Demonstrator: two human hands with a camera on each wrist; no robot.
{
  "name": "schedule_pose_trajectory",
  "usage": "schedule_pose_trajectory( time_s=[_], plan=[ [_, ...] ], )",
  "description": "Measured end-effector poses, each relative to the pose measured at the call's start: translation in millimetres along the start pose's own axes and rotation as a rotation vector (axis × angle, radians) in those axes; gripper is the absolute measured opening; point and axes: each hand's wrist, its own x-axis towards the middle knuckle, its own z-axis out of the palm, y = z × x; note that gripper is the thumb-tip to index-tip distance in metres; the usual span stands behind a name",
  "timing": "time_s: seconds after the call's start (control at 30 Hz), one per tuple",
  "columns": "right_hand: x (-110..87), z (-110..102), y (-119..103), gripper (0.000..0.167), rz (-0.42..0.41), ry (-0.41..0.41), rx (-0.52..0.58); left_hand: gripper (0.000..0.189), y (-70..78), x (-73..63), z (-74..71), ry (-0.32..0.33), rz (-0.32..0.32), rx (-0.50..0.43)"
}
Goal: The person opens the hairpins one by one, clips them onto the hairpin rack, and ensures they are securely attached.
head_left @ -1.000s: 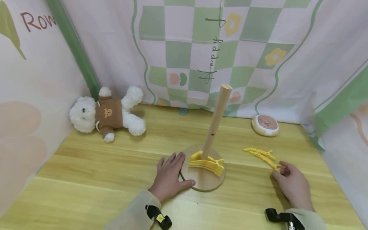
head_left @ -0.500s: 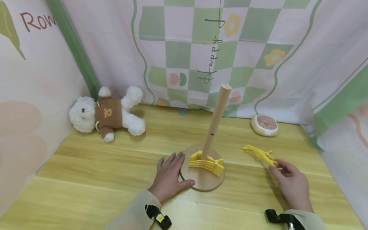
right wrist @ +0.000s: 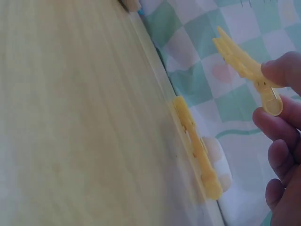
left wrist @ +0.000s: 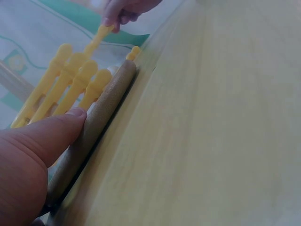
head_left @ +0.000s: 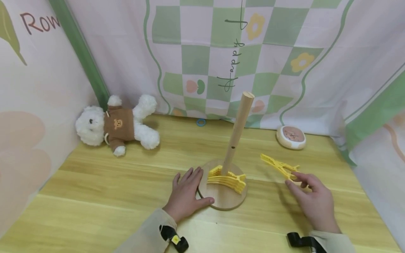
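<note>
A wooden stand with a round base (head_left: 221, 203) and an upright post (head_left: 238, 130) is on the table. Several yellow slotted plastic pieces (head_left: 226, 182) stack around the post's foot. My left hand (head_left: 185, 195) rests on the base's left edge, fingers spread; in the left wrist view its thumb (left wrist: 61, 129) presses the rim. Right of the stand, my right hand (head_left: 316, 200) pinches another yellow plastic piece (right wrist: 244, 66) by one end between thumb and index finger, raised above the table. A similar yellow piece (right wrist: 195, 146) lies on the table beneath, partly overlapped in the head view.
A white plush dog (head_left: 118, 126) in a brown top lies at the back left. Near the curtain (head_left: 196, 59) are a small blue ring (head_left: 200, 122) and a white rounded object (head_left: 291, 137) with a pink face. The wood-grain table (head_left: 110, 203) extends in front.
My right hand has lifted one yellow plastic piece off the table and moved it slightly left, apart from the other piece. The left hand and the stand have stayed put.
</note>
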Motion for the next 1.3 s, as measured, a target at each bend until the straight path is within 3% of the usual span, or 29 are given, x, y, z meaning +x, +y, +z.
schedule_pose_trajectory(
  time_s=[0.37, 0.67, 0.97, 1.3],
  plan=[
    [-3.8, 1.1, -20.3, 0.025, -0.045, -0.063, 0.093, 0.099, -0.6, 0.2, -0.3, 0.003, 0.003, -0.008],
    [-8.1, 3.7, -35.8, 0.028, -0.154, -0.138, 0.110, 0.100, -0.7, 0.4, -0.1, 0.008, 0.001, -0.005],
    [-13.4, 7.6, -45.1, 0.030, -0.209, -0.184, 0.155, 0.100, -0.1, 0.3, 0.3, 0.006, 0.000, -0.009],
    [-15.8, 16.7, -53.1, 0.039, -0.307, -0.179, 0.167, 0.099, 2.1, 0.1, -2.6, 0.000, 0.002, -0.014]
  ],
)
